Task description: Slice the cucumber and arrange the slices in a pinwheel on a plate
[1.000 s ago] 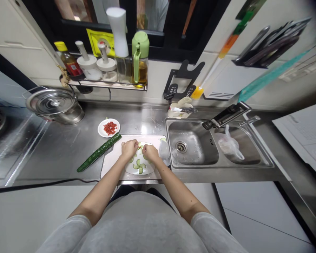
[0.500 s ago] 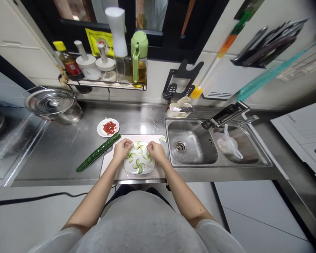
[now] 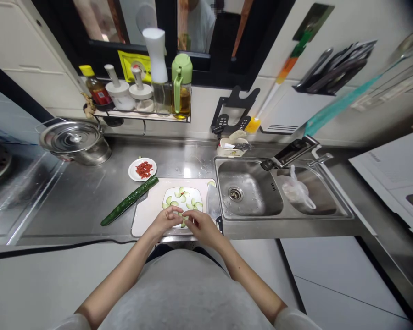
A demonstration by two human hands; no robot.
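A white plate [image 3: 165, 200] lies on a pale cutting board [image 3: 146, 219]. Curved, green-edged cucumber slices [image 3: 194, 205] are laid on it in pinwheel flowers, the far one with a small red centre. Over the near part of the plate my left hand [image 3: 168, 219] has its fingers bent together. My right hand [image 3: 202, 225] faces it, thumb and fingertips drawn in close to the left fingertips. Whatever is between the fingers is too small to make out. The nearest flower is partly hidden by both hands. A knife [image 3: 213, 201] rests at the board's right side.
A whole cucumber [image 3: 129, 201] lies left of the board. Behind it stands a small dish [image 3: 132, 175] of red pieces. The double sink [image 3: 251, 183] is at the right, a lidded steel pot [image 3: 92, 153] at the left. A bottle rack [image 3: 141, 116] hangs behind.
Both hands have moved from the plate's far sides to its near part and closer together. The far flowers and the knife now show more. The head view has shifted slightly.
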